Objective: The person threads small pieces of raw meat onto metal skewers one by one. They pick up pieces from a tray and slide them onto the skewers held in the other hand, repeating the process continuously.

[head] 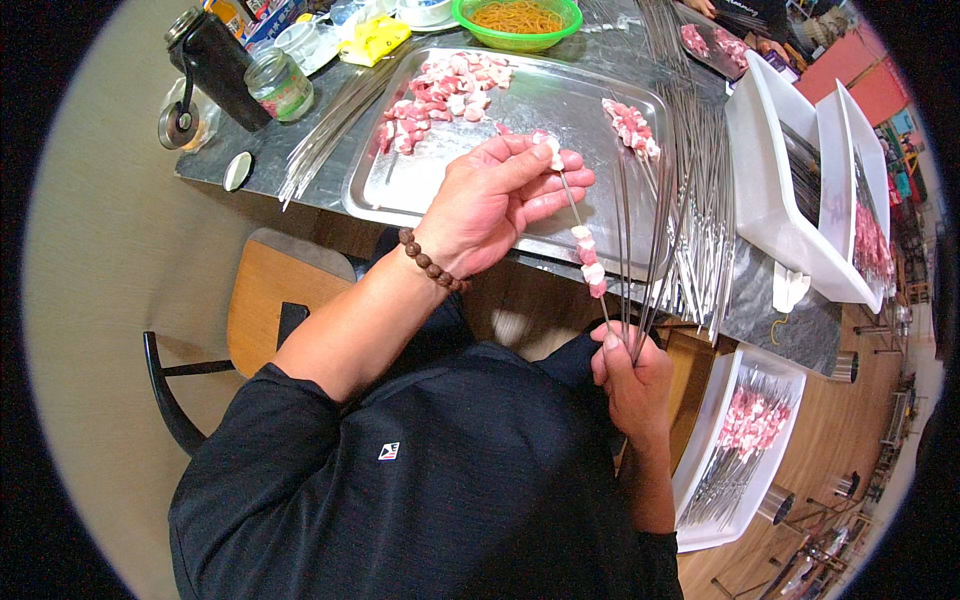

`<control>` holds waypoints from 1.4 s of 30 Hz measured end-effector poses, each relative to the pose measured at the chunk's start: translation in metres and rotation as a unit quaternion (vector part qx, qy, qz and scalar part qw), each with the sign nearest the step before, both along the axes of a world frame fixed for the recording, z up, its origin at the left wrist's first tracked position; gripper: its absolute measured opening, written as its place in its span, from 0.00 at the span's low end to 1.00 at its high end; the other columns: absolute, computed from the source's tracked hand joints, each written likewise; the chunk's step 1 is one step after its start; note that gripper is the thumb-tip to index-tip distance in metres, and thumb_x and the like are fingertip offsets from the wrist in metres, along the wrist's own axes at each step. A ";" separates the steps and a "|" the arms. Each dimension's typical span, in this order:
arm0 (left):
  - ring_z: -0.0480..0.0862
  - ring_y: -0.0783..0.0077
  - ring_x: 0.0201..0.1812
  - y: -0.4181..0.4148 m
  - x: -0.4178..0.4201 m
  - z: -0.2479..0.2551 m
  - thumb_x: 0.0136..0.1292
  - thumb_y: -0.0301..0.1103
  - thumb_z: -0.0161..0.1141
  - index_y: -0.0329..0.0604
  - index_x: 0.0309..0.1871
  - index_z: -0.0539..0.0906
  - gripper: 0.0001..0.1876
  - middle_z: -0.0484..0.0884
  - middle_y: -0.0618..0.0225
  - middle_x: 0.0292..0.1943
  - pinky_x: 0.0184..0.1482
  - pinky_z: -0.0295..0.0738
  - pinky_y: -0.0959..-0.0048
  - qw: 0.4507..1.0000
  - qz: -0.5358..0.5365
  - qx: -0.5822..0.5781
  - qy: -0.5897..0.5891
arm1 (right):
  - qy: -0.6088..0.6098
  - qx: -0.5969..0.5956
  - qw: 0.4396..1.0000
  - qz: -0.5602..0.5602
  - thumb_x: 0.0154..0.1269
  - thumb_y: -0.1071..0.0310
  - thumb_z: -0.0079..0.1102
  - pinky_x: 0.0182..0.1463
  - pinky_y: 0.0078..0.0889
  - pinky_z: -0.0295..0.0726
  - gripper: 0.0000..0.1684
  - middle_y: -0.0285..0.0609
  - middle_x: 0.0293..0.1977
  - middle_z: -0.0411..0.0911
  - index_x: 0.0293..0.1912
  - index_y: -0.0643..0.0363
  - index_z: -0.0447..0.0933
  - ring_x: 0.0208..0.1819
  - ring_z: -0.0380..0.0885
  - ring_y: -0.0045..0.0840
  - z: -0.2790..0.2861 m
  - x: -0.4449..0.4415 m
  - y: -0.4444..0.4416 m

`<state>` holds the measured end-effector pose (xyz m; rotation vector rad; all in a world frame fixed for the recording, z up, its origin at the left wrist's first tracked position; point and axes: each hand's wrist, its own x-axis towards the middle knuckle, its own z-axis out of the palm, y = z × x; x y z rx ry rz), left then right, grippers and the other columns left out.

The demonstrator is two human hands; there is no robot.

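My left hand (510,187), palm turned up over the steel tray (465,187), pinches pale and pink meat pieces (553,150) at the tip of a metal skewer (571,196). Several more meat pieces (589,259) are threaded midway along that skewer. Its lower end is gripped by my right hand (634,367), below the table edge, together with several bare skewers (652,262). Loose chunks of raw meat (457,82) lie at the tray's far left. Finished-looking meat skewers (631,127) rest on its right side, their rods running toward me.
Bare skewers (701,210) are heaped right of the tray, and more skewers (337,120) lie left. White bins (772,150) stand at right; a lower bin (739,517) holds meat skewers. A black flask (217,67), glass jar (279,84) and green basket (517,37) sit behind. Another person's hand (701,7) shows top right.
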<state>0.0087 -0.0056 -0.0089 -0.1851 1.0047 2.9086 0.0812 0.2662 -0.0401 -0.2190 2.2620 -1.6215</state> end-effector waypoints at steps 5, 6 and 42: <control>0.87 0.46 0.64 0.000 -0.002 -0.003 0.80 0.28 0.59 0.32 0.55 0.80 0.09 0.86 0.49 0.57 0.64 0.89 0.60 1.000 0.017 -0.005 0.003 | -0.001 -0.008 1.000 0.000 0.84 0.63 0.54 0.29 0.23 0.71 0.15 0.33 0.20 0.76 0.48 0.64 0.83 0.23 0.72 0.14 0.000 0.000 0.000; 0.87 0.46 0.64 0.000 -0.003 -0.004 0.80 0.28 0.60 0.32 0.55 0.80 0.09 0.86 0.49 0.57 0.64 0.89 0.60 1.000 0.023 -0.012 0.000 | -0.009 -0.013 1.000 -0.006 0.84 0.62 0.54 0.28 0.22 0.69 0.15 0.31 0.21 0.75 0.47 0.64 0.82 0.23 0.70 0.13 0.002 0.001 -0.002; 0.87 0.48 0.64 0.002 0.002 -0.002 0.75 0.26 0.64 0.31 0.57 0.79 0.12 0.86 0.46 0.58 0.64 0.87 0.63 0.999 -0.003 -0.053 0.009 | 0.022 -0.001 1.000 -0.010 0.83 0.65 0.54 0.30 0.25 0.74 0.13 0.34 0.20 0.76 0.48 0.64 0.82 0.23 0.74 0.15 -0.003 -0.001 -0.005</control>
